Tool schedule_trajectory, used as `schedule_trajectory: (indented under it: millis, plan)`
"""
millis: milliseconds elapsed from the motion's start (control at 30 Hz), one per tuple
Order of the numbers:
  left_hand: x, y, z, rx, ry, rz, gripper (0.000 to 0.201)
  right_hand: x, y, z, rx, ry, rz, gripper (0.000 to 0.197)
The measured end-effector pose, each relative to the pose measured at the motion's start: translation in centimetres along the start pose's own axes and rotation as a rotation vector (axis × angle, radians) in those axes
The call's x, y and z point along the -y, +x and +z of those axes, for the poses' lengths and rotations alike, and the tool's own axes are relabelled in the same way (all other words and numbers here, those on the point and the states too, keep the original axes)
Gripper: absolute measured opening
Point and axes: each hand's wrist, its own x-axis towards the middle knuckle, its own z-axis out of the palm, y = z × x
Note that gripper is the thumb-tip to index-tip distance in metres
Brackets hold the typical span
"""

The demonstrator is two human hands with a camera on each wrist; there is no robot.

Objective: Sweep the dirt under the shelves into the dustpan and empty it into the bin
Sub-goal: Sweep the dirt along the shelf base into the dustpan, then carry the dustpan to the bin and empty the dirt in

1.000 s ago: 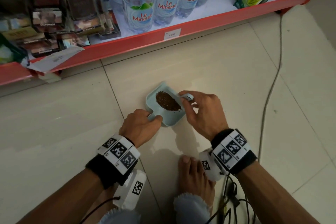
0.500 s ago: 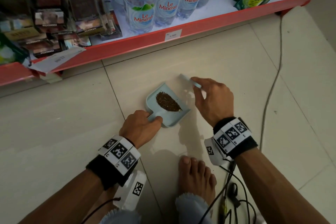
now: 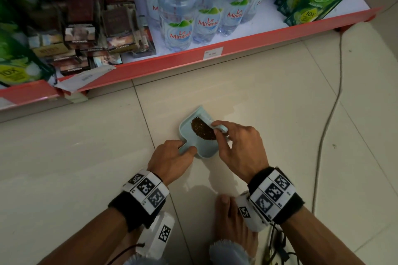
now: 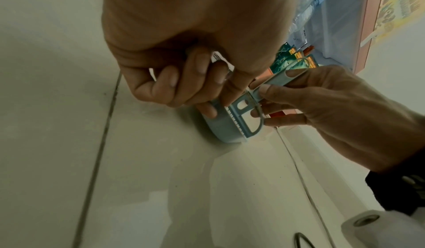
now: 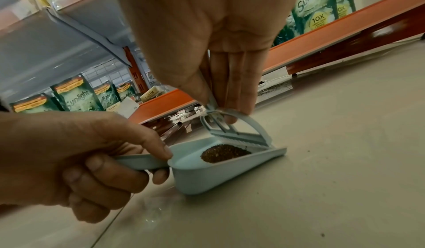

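Observation:
A light blue dustpan (image 3: 185,130) sits on the tiled floor in front of the red shelf, with a heap of dark brown dirt (image 3: 202,131) inside it. My left hand (image 3: 183,149) grips the pan's handle from the near side. My right hand (image 3: 219,133) pinches a small light blue brush (image 3: 220,127). Its toothed edge (image 5: 241,140) rests at the pan's open lip, right behind the dirt (image 5: 224,154). In the left wrist view the brush (image 4: 246,110) stands against the dustpan (image 4: 220,127).
The red shelf edge (image 3: 193,60) carries water bottles (image 3: 178,28), cigarette packs and green Sunlight pouches (image 3: 312,0). A thin smear of dirt (image 5: 273,89) lies under the shelf. A cable (image 3: 329,114) runs along the floor at right. My bare foot (image 3: 232,221) is below the hands.
My right hand swung the brush out beyond the pan's far right side, then drew it back onto the pan's lip against the dirt. The left hand kept still on the handle.

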Motion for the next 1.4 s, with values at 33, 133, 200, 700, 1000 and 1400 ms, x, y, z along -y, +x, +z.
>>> schedule_trajectory:
  millis: [33, 133, 200, 700, 1000, 1400]
  plan:
    - [0.1, 0.0, 0.0, -0.002, -0.008, 0.01, 0.04, 0.1, 0.0, -0.1, 0.007, -0.007, -0.008, 0.021]
    - [0.3, -0.2, 0.0, -0.006, -0.047, 0.04, 0.037, 0.3, 0.1, -0.4, 0.029, -0.011, -0.022, 0.021]
    - [0.5, -0.4, -0.3, -0.018, -0.084, 0.05, 0.038, 0.5, 0.3, -0.7, 0.041, 0.001, -0.036, 0.021]
    - [4.8, -6.8, -8.3, -0.347, -0.417, -0.101, 0.023, 10.1, 7.1, -0.8, 0.265, 0.29, -0.372, 0.019]
    - [9.0, -14.5, -13.8, -0.582, -0.557, -0.235, 0.023, 20.4, 8.9, 0.4, 0.468, 0.367, -0.743, 0.014]
    - [17.6, -22.9, -19.6, -0.809, -0.752, -0.278, 0.025, 35.9, 5.0, 5.9, 0.585, 0.345, -1.099, 0.017]
